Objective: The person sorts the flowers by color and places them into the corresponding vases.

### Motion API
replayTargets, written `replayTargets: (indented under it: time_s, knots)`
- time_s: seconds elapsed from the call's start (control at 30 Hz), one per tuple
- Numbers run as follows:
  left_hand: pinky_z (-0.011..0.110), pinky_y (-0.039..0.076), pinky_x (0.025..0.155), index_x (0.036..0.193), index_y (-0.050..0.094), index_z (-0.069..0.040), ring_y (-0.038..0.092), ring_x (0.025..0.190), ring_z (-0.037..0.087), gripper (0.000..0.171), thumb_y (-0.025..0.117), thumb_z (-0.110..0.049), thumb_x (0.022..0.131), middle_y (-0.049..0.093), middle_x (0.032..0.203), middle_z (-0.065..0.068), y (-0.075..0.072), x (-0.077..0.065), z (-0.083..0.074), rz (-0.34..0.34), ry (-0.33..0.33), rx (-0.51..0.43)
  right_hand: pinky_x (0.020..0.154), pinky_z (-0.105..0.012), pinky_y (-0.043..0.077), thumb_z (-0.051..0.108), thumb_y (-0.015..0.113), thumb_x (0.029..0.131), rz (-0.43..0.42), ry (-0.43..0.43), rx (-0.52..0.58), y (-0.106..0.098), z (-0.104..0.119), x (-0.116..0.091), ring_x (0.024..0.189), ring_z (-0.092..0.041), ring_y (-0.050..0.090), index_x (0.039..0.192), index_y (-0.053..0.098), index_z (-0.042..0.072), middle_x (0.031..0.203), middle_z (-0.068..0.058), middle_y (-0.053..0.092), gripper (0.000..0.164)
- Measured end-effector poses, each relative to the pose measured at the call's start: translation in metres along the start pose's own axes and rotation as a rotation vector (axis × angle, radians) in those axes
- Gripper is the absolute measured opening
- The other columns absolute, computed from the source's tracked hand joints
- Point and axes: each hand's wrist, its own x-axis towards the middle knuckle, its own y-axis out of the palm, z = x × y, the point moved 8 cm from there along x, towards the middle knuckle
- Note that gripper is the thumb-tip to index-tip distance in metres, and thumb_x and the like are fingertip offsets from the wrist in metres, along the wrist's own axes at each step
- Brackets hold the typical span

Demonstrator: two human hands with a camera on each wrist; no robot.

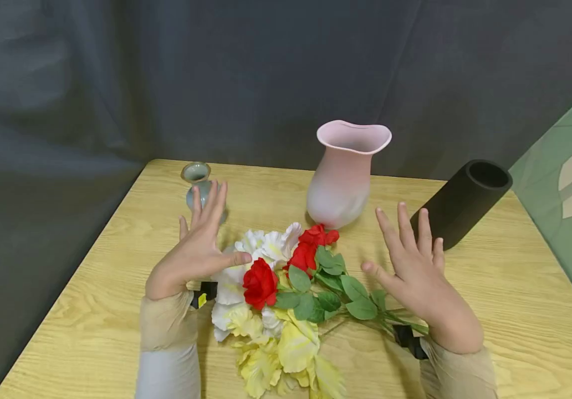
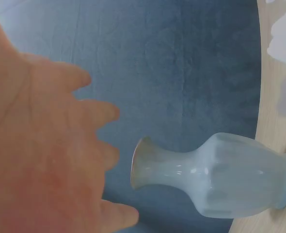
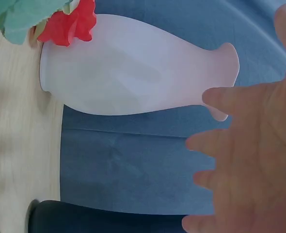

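Both hands are raised above the table with fingers spread and nothing in them. In the head view the left hand point(image 1: 193, 246) overlaps a small blue-grey vase point(image 2: 230, 174), which stands upright with a narrow neck. My right hand point(image 1: 415, 271) is over the right side, nearest to a tall black cylindrical vase point(image 1: 458, 205). Between the hands lies a bunch of artificial flowers: red roses point(image 1: 260, 284) with green leaves point(image 1: 361, 299), white blooms point(image 1: 231, 285) and yellow blooms point(image 1: 298, 343). Their stems point(image 1: 405, 318) point right, under the right hand. Behind them stands a pink-and-white vase point(image 1: 341, 183) with a wavy rim.
The wooden table point(image 1: 96, 310) ends at the back against a dark cloth point(image 1: 246, 83). A green patterned surface point(image 1: 550, 183) borders the right side. Black wrist-worn pieces point(image 1: 408, 339) sit at both sleeves, close over the flowers.
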Motion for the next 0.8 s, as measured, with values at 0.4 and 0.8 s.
replayTargets:
  time_s: [0.4, 0.8]
  knots:
    - [0.067, 0.008, 0.120, 0.161, 0.011, -0.018, -0.003, 0.155, 0.030, 0.092, 0.071, -0.029, 0.093, 0.008, 0.168, 0.006, -0.040, 0.007, 0.029, -0.363, 0.039, -0.196, 0.096, -0.078, 0.031, 0.029, 0.077, 0.087, -0.178, -0.235, -0.072, -0.011, 0.029, 0.000, 0.142, -0.046, 0.026, 0.146, 0.049, 0.016, 0.155, -0.013, 0.040, 0.067]
    - [0.064, 0.021, 0.119, 0.159, 0.021, -0.014, 0.020, 0.153, 0.027, 0.075, 0.063, -0.026, 0.098, 0.025, 0.165, 0.005, -0.051, 0.011, 0.082, -0.490, -0.142, -0.505, 0.078, -0.035, 0.051, 0.022, 0.075, 0.089, -0.285, -0.541, -0.059, -0.008, 0.073, -0.017, 0.093, -0.015, 0.055, 0.104, 0.073, 0.012, 0.099, 0.003, 0.069, 0.018]
